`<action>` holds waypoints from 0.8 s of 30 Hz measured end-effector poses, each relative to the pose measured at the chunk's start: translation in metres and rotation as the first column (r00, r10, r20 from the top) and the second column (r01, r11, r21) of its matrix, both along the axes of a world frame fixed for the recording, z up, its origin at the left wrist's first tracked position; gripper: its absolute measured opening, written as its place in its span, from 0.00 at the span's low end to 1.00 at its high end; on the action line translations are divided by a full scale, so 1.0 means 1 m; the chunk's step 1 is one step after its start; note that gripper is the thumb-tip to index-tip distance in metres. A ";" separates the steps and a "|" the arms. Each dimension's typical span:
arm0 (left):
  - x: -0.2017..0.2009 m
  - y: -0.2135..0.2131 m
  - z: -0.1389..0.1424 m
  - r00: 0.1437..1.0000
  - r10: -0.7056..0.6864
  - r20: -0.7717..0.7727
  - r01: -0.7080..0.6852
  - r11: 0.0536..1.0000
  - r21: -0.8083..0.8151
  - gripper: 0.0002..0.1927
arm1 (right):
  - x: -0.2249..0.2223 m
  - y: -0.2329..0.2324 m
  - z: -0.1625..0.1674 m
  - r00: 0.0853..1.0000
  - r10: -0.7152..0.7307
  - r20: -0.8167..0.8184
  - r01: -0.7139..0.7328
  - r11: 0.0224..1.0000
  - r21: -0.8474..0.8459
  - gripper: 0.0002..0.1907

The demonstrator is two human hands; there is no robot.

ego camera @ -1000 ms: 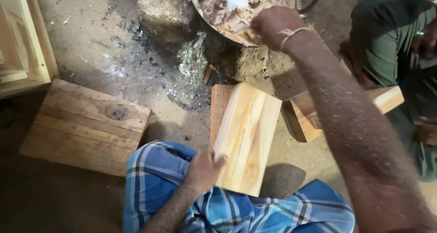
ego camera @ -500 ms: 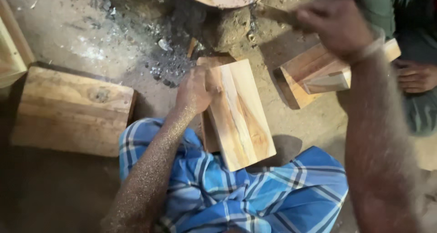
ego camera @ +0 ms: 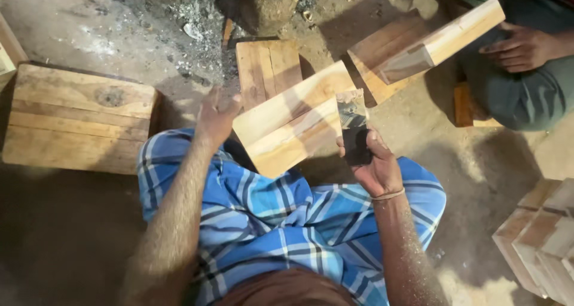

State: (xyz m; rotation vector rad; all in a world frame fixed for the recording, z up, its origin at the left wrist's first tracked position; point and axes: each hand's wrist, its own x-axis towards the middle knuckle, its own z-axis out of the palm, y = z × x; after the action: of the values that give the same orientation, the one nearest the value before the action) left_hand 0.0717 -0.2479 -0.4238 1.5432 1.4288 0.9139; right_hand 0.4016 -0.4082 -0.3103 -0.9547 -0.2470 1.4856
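A pale wooden board [ego camera: 293,123] made of two joined planks lies tilted across my lap, over blue checked cloth [ego camera: 281,222]. My right hand [ego camera: 373,162] grips a flat dark scraper blade [ego camera: 353,126] and holds its upper end against the board's right edge. My left hand [ego camera: 216,116] hovers with fingers spread just left of the board's left end, touching nothing that I can tell.
A wooden box [ego camera: 81,117] sits on the dirt floor at left. Another board [ego camera: 267,67] lies behind the lap board, near ash [ego camera: 197,25]. Another person's hand [ego camera: 523,46] rests beside a wooden block [ego camera: 427,40] at upper right. Stacked wooden pieces [ego camera: 541,240] stand at right.
My right hand came down from the bowl at the top and now holds the scraper against the board. The board turned crosswise. My left hand lifted off it.
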 end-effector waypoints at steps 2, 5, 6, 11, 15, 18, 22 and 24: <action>0.000 0.004 -0.001 1.000 0.001 -0.004 -0.003 0.879 -0.477 0.37 | -0.005 -0.006 0.003 1.000 0.018 0.002 -0.018 0.999 0.034 0.22; -0.005 -0.004 0.012 0.990 -0.015 0.144 0.108 0.734 -0.670 0.36 | -0.016 -0.011 0.012 0.997 0.056 0.045 -0.059 0.997 0.058 0.26; -0.007 -0.008 0.017 0.977 -0.016 0.212 0.155 0.735 -0.660 0.37 | -0.019 -0.012 0.015 0.995 0.062 0.082 -0.067 0.996 0.054 0.27; -0.009 -0.021 0.028 0.971 -0.166 0.170 0.232 0.819 -0.525 0.32 | -0.050 -0.016 0.026 0.804 0.233 0.547 -0.234 0.970 -0.070 0.27; -0.005 -0.016 0.017 0.976 -0.119 0.185 0.199 0.835 -0.514 0.25 | -0.100 -0.021 0.019 -0.022 0.207 0.978 -0.385 0.901 -0.199 0.27; -0.005 -0.011 0.008 0.971 -0.094 0.221 0.194 0.849 -0.491 0.22 | -0.134 -0.017 0.014 -0.294 0.090 0.951 -0.464 0.857 -0.225 0.26; -0.006 -0.010 0.004 0.968 -0.059 0.244 0.188 0.814 -0.550 0.21 | -0.158 -0.009 0.020 -0.409 0.022 0.912 -0.535 0.804 -0.259 0.25; -0.007 -0.011 0.006 0.966 -0.067 0.252 0.201 0.807 -0.555 0.21 | -0.159 -0.005 0.027 -0.445 0.094 0.890 -0.527 0.777 -0.345 0.23</action>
State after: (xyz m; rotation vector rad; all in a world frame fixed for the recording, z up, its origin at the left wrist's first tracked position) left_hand 0.0648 -0.2584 -0.4174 1.0281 1.2589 0.4749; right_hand 0.2427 -0.4128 -0.2838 -1.8037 -2.2817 0.5227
